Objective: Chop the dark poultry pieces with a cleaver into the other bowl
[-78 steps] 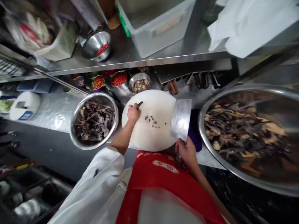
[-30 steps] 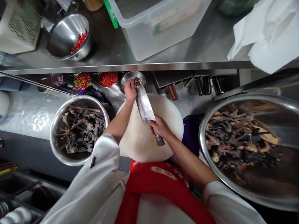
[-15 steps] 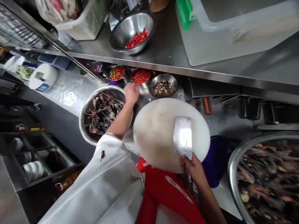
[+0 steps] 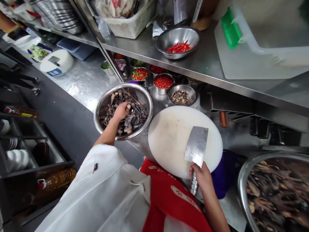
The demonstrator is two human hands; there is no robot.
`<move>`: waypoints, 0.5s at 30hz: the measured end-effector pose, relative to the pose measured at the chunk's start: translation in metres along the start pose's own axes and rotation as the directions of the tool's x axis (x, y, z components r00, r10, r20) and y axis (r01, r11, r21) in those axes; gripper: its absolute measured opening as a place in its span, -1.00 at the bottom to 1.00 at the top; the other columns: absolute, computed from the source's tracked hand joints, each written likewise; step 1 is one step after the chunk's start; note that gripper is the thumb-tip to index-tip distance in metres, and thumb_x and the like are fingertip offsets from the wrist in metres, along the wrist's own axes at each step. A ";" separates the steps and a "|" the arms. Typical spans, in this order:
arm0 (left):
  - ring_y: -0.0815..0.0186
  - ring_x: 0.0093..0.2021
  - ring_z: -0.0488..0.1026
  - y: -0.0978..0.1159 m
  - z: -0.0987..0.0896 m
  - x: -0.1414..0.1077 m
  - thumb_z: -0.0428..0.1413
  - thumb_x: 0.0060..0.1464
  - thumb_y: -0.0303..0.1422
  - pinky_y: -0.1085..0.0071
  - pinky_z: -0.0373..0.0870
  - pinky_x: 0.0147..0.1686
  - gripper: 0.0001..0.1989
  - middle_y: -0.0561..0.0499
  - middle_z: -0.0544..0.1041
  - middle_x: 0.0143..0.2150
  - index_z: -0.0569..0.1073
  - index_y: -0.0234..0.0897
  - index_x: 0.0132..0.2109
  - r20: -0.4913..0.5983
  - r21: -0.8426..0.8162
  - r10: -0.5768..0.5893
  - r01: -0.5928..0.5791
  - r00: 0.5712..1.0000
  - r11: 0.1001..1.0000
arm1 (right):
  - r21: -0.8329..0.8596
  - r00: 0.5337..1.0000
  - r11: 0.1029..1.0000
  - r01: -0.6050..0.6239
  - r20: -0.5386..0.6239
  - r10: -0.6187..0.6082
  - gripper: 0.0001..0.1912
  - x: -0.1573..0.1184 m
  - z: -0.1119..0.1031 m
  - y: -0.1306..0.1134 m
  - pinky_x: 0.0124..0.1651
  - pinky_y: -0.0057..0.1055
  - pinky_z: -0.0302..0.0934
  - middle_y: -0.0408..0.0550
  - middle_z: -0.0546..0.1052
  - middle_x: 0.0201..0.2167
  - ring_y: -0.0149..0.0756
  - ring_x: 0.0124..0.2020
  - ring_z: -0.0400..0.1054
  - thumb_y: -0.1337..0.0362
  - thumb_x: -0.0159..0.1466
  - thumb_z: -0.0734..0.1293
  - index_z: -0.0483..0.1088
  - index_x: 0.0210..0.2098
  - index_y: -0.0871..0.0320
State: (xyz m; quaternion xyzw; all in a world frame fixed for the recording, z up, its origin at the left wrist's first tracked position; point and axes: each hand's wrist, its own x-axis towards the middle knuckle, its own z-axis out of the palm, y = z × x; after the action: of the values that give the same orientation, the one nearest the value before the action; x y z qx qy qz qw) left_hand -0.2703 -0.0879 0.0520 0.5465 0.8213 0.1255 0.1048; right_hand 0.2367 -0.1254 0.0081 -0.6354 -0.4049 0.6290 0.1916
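Observation:
Over the dark meat pieces (image 4: 135, 117) in the left steel bowl (image 4: 97, 117) is my left hand (image 4: 121, 111). Its fingers are bent together at the pieces; what they hold, if anything, is too small to make out. My right hand (image 4: 202, 174) is wrapped round the handle of a cleaver (image 4: 197, 145), whose broad blade lies flat over the round white cutting board (image 4: 166, 138). A few dark specks dot the board. Behind it sits a small bowl of chopped bits (image 4: 180, 97).
A large steel bowl (image 4: 243, 190) of dark meat stands at the right. Tins of chopped red chillies (image 4: 163, 81) line the back under a steel shelf (image 4: 205, 72), which carries a bowl of red peppers (image 4: 178, 47). A knife handle (image 4: 223, 119) juts out behind the board.
My left hand has moved from beside the chilli tins into the left bowl. The cleaver, still in my right hand, has tilted slightly. The whole view has shifted.

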 end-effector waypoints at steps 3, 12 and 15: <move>0.16 0.03 0.38 0.027 -0.034 -0.005 0.14 0.03 -0.29 0.20 0.28 0.11 -0.73 -0.06 0.48 -0.04 0.43 -0.22 -0.09 -0.240 -0.242 0.069 -0.128 0.968 0.962 | 0.012 1.000 1.000 0.023 -0.013 -0.023 -0.73 -0.004 0.008 0.001 -0.62 -0.36 0.19 -0.25 0.34 -0.65 -0.32 -0.67 0.25 0.09 0.08 0.33 0.15 -0.40 0.03; 0.33 -0.21 0.50 0.134 -0.028 -0.035 0.10 0.02 -0.32 0.35 0.49 -0.27 -0.64 0.02 0.47 -0.04 0.25 -0.07 -0.01 -0.180 -0.828 0.098 -0.204 0.979 0.522 | 0.322 0.999 0.945 0.048 -0.012 -0.046 -0.60 -0.037 0.028 0.013 -0.52 -0.43 0.28 -0.24 0.40 -0.43 -0.40 -0.55 0.31 0.13 0.05 0.42 0.21 -0.20 0.04; 0.29 -0.11 0.47 0.157 0.019 -0.040 0.07 -0.02 -0.44 0.30 0.46 -0.13 -0.76 -0.05 0.46 -0.02 0.35 -0.18 -0.14 -0.007 -0.724 0.380 -0.267 0.925 0.636 | 0.420 0.997 0.904 0.077 -0.014 -0.079 -0.45 -0.049 0.028 0.017 -0.51 -0.44 0.30 -0.20 0.40 -0.28 -0.39 -0.46 0.34 0.15 0.06 0.41 0.21 0.02 -0.02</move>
State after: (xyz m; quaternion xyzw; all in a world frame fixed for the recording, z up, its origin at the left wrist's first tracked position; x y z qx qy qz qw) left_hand -0.1121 -0.0650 0.0860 0.6088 0.5862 0.4097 0.3434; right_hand 0.2206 -0.1795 0.0230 -0.5615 -0.2853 0.6944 0.3481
